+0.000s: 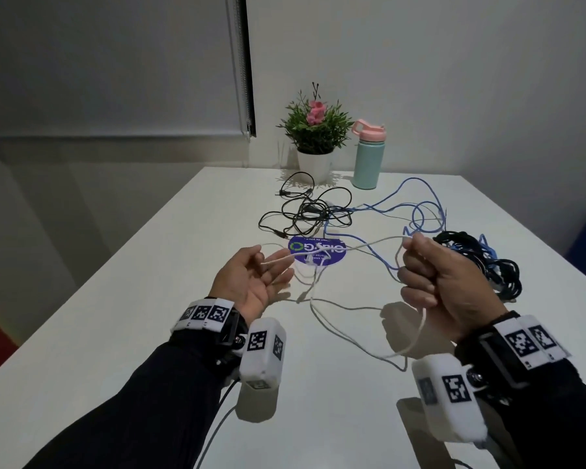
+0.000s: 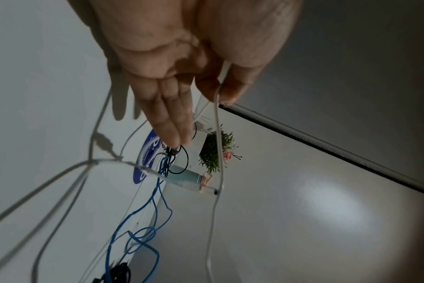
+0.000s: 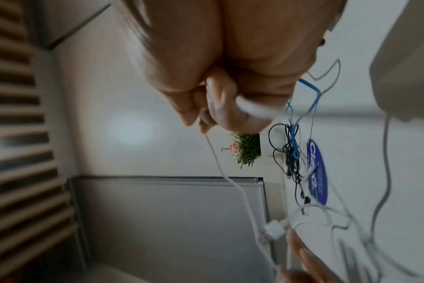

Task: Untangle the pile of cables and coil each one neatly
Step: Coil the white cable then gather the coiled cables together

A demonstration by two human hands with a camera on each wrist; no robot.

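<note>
Both wrists, each strapped with a white marker-covered camera block, sat nearest the head camera above the white tabletop (image 1: 115, 316). Beyond them the right hand (image 1: 433, 282) was a closed fist wrapped around the white cable (image 1: 359, 247), which stretched in the air across to the left hand (image 1: 251, 282). That hand lay palm up, thumb and forefinger pinching the cable while the other fingers stayed straight. More of the white cable looped loosely on the tabletop between the two hands. Farther back, the blue cable (image 1: 416, 201) sprawled right of centre, a dark bundled cable (image 1: 487, 265) lay just beyond the right hand, and the thin black cable (image 1: 305, 211) tangled near a round blue sticker (image 1: 318, 253). At the far edge stood a potted plant (image 1: 315, 133) beside a mint bottle (image 1: 367, 157) with a pink lid.
</note>
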